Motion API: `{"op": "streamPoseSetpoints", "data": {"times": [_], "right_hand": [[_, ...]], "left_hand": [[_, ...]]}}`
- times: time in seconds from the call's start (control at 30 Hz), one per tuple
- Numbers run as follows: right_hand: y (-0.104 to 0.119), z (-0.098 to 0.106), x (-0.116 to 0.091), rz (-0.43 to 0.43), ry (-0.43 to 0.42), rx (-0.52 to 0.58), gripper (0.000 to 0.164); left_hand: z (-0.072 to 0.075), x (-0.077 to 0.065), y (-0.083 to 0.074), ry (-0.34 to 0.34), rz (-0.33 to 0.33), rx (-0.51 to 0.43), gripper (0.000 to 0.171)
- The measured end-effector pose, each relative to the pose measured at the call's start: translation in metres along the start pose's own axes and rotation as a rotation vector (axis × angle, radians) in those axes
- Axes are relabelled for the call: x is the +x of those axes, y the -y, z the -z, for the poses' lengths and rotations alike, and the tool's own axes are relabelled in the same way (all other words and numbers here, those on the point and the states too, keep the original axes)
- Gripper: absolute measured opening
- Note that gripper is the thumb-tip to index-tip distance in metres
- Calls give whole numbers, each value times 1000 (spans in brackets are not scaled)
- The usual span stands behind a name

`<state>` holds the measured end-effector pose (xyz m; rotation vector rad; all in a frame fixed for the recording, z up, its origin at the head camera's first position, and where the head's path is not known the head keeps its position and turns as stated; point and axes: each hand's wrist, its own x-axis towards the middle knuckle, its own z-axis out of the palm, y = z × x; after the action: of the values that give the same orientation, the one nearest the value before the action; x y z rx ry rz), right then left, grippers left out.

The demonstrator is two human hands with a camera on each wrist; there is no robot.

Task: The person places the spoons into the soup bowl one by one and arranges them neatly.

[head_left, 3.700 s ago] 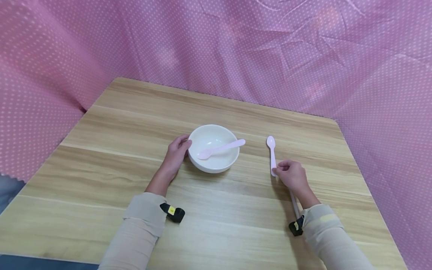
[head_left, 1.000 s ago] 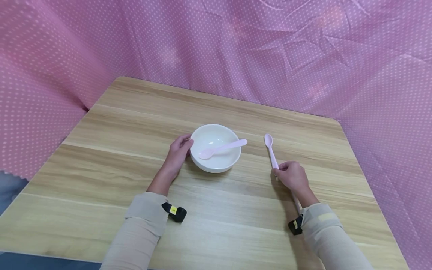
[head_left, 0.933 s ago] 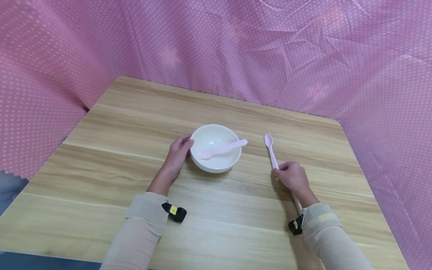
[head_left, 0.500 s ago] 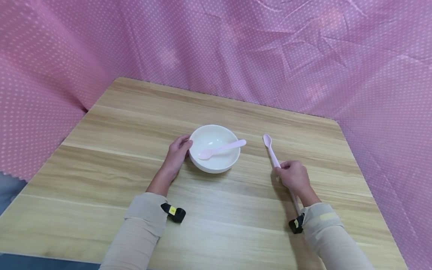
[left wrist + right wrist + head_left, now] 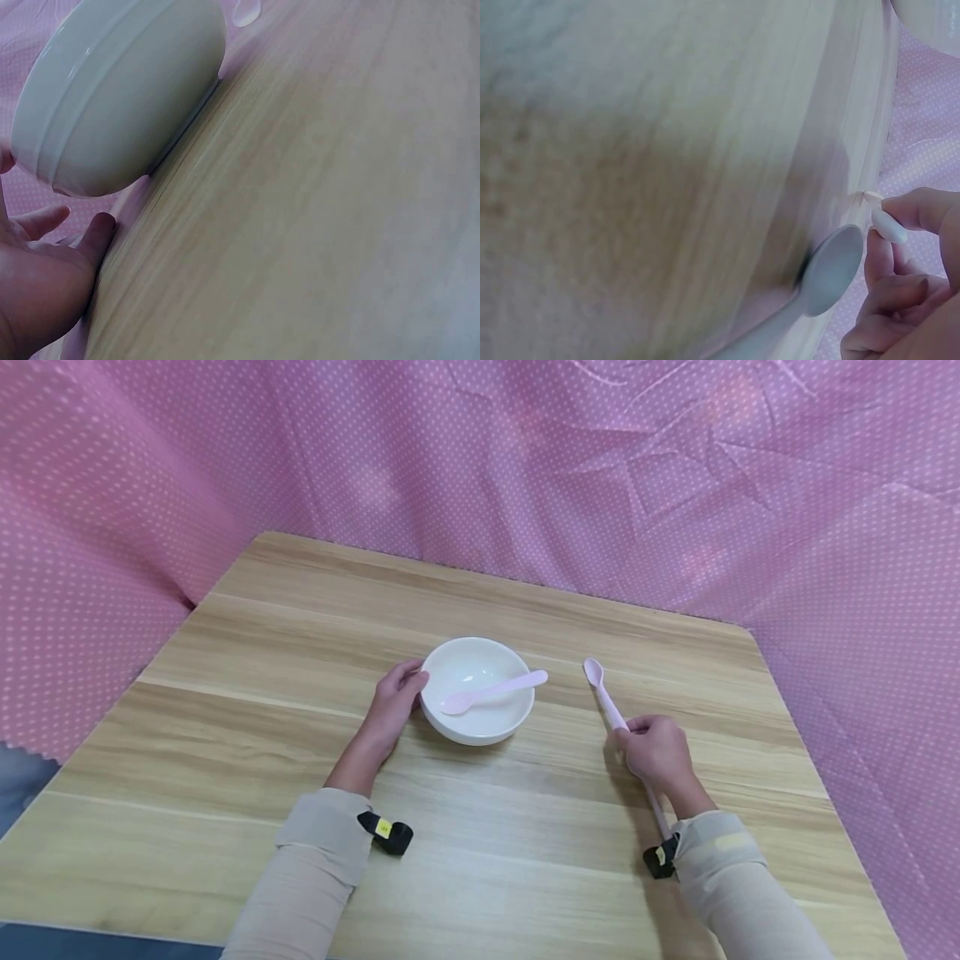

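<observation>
A white bowl (image 5: pixel 476 727) stands near the middle of the table. My left hand (image 5: pixel 392 702) holds its left side, thumb at the rim; in the left wrist view the other fingers (image 5: pixel 94 236) lie low beside the bowl's wall. Inside the bowl leans a pale pink spoon (image 5: pixel 502 687), its handle over the right rim. To the right, my right hand (image 5: pixel 658 753) pinches the handle end of a second pale pink spoon (image 5: pixel 609 706), whose head points away from me. A third spoon (image 5: pixel 834 266) lies on the table under my right wrist, partly hidden in the head view.
The wooden table (image 5: pixel 487 877) has its far edge against a pink dotted cloth (image 5: pixel 480 468), which also hangs at both sides. Dark wrist cameras (image 5: pixel 390 837) sit on both sleeves.
My right hand has taken the second spoon's handle between thumb and finger. That spoon has turned, its head shifting left, and my hand has edged slightly right. The bowl and left hand stay put.
</observation>
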<state>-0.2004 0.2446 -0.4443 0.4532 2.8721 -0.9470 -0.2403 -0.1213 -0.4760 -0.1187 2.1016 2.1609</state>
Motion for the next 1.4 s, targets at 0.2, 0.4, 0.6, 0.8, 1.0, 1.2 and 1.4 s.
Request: {"op": "streamPoseSetpoints", "data": {"times": [0.2, 0.4, 0.6, 0.8, 1.0, 1.2, 1.4], "right_hand": [[-1, 1, 1, -1, -36, -14, 28], [-1, 3, 2, -13, -54, -4, 30], [-1, 8, 2, 1, -80, 12, 32], [0, 12, 3, 19, -114, 21, 31], [2, 14, 4, 19, -137, 18, 31], [2, 13, 6, 22, -156, 24, 29], [2, 13, 7, 24, -151, 34, 31]], "left_hand": [[-1, 1, 1, -17, -6, 16, 52], [-1, 1, 1, -10, -8, 4, 51], [0, 1, 1, 2, 8, -11, 51], [0, 2, -1, 11, 25, -17, 50], [-1, -2, -3, -1, 3, -7, 51], [-1, 0, 1, -9, -3, -8, 50], [-1, 0, 0, 2, 8, -20, 50]]}}
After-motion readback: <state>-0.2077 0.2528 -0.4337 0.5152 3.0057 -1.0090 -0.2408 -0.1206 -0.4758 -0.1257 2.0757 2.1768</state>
